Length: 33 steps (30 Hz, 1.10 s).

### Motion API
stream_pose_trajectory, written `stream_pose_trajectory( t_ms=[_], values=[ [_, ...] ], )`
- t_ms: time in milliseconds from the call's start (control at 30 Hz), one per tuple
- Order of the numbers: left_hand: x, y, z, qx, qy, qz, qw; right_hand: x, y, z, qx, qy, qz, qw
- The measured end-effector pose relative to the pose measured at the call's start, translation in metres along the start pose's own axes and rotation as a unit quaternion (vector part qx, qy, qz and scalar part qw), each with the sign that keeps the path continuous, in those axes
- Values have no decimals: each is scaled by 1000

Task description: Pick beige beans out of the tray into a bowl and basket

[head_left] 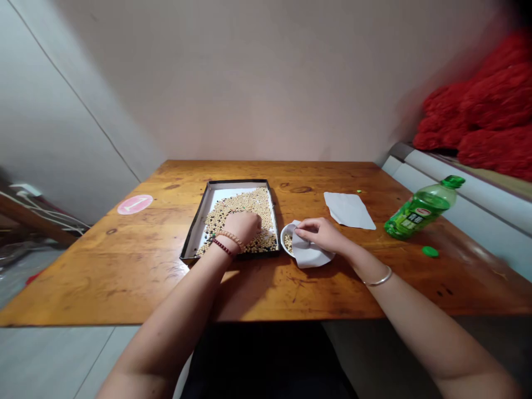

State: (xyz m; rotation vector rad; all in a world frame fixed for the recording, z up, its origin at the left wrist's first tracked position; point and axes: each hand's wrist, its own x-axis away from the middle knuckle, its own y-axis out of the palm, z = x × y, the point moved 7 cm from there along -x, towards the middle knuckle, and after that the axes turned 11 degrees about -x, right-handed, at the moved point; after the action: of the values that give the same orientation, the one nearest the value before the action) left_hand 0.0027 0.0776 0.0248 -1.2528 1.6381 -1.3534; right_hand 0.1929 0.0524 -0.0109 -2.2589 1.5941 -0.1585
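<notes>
A shallow black-edged tray point(192, 235) holds a spread of pale beans point(253, 200) with dark ones mixed in. Over its near side is my left hand point(243, 228), closed, its fingertips hidden, so what it holds cannot be made out. Just right of the tray sits a white bowl point(284, 235) with some pale beans inside. A white sheet of paper point(310, 256) lies partly across this bowl and hangs over its near rim. My right hand point(320, 233) pinches the paper's upper edge between thumb and fingers.
Another white paper point(349, 210) lies flat farther right. Beyond it stands a tilted-looking green bottle point(421, 210), with a green cap point(430, 251) nearby. A round pink sticker point(135, 204) is on the wooden table point(158, 288). Red bundles point(490, 105) are piled at right.
</notes>
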Motion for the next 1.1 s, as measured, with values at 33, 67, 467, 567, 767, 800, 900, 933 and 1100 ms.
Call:
stream_pose_trajectory(
  t_ms=[33, 67, 467, 567, 767, 800, 900, 933, 1100],
  values=[
    [0, 4, 2, 8, 14, 3, 1000, 0, 0, -1, 2, -1, 1, 1000],
    [1, 7, 3, 14, 26, 5, 1000, 0, 0, -1, 4, -3, 1, 1000],
    [1, 14, 8, 2, 19, 44, 999, 3, 2, 1, 14, 24, 3, 1000],
    [7, -1, 14, 53, 46, 115, 991, 2, 2, 1, 0, 17, 13, 1000],
    [29, -20, 56, 133, 229, 207, 942, -2, 2, 3, -36, 3, 41, 999],
    [30, -19, 60, 117, 230, 218, 941, -2, 3, 2, -39, -3, 44, 998],
    [33, -18, 67, 65, 211, 257, 941, -2, 7, -1, -37, -11, 29, 999],
    [33, -18, 68, 52, 207, 269, 939, -2, 9, -1, -34, -14, 16, 999],
    [36, -18, 70, 21, 209, 313, 926, -1, 8, 0, -58, -11, -15, 998]
  ],
)
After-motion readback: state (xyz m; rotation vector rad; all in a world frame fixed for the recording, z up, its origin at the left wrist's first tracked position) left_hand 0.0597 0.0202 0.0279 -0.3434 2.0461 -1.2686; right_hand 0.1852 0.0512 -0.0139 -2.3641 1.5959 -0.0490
